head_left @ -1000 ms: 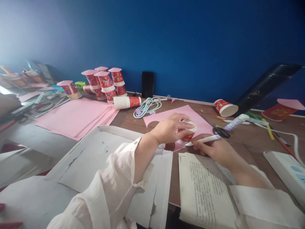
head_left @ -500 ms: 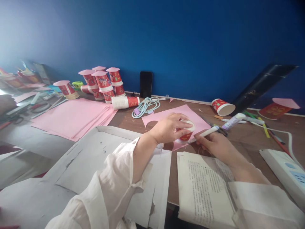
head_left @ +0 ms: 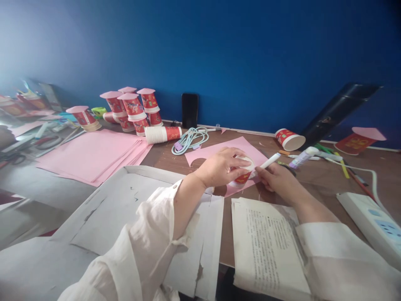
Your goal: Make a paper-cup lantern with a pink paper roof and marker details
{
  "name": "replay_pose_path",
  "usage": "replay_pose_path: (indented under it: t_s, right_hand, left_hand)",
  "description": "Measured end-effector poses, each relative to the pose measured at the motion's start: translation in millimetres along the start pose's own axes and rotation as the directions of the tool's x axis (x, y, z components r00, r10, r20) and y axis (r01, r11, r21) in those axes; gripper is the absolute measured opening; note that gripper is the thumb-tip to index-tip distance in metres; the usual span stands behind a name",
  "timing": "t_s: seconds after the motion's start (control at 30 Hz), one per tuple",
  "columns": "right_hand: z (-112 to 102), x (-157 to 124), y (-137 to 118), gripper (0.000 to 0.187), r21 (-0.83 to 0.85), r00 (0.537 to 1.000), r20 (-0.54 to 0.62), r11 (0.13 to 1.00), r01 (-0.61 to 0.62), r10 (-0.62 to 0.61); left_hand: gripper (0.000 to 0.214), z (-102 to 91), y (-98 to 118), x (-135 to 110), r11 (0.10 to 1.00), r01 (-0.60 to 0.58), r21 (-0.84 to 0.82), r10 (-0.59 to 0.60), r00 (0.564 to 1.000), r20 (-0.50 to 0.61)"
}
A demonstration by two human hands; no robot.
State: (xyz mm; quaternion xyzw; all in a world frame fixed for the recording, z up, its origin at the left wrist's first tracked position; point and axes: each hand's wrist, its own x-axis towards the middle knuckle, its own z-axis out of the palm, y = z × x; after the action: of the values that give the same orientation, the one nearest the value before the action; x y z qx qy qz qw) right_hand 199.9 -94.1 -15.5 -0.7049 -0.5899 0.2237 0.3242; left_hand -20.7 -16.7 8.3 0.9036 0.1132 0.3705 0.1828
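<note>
My left hand (head_left: 221,167) is wrapped over a red paper cup (head_left: 242,177), which stands mouth down on a cut sheet of pink paper (head_left: 200,156). Between the thumb and fingers of my right hand (head_left: 277,177) is a white marker pen (head_left: 268,161). Its lower end points at the cup's base on the paper; whether the tip touches is too small to tell. A curved piece has been cut out of the sheet's left edge.
Stacked red cups with pink tops (head_left: 133,106) stand by the wall, near a nested row of cups (head_left: 163,134) and a coiled cable (head_left: 191,141). A glue stick (head_left: 303,157), power strip (head_left: 372,219), printed papers (head_left: 266,246) and pink sheets (head_left: 90,154) lie around.
My right hand has shifted slightly up and left with the marker, which now stands steeper beside the cup. My left hand keeps its hold on the cup. The whole view has shifted a little.
</note>
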Motion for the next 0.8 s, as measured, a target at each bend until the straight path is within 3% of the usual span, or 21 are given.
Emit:
replay_pose_path:
  t_s: [0.1,0.17,0.57,0.8]
  right_hand:
    - [-1,8,-7,0.036,0.0,0.985,0.065,0.987,-0.161,0.161]
    - [-2,14,-12,0.03,-0.035,0.982,0.055,0.983,-0.18,0.181]
    - [4,34,-34,0.02,-0.038,0.984,0.049,0.984,-0.172,0.174]
    - [16,51,-26,0.023,0.048,0.986,0.107,0.99,-0.134,0.128]
  left_hand:
    - [0.024,-0.3,1,0,1.0,0.007,0.001,-0.007,1.0,0.01]
    - [0.023,-0.7,1,1,1.0,0.018,0.008,-0.018,1.0,0.02]
    - [0.022,-1.6,1,1,1.0,0.008,-0.008,-0.008,0.999,0.033]
    - [0.021,-1.5,1,2,1.0,0.003,-0.002,-0.002,1.0,0.028]
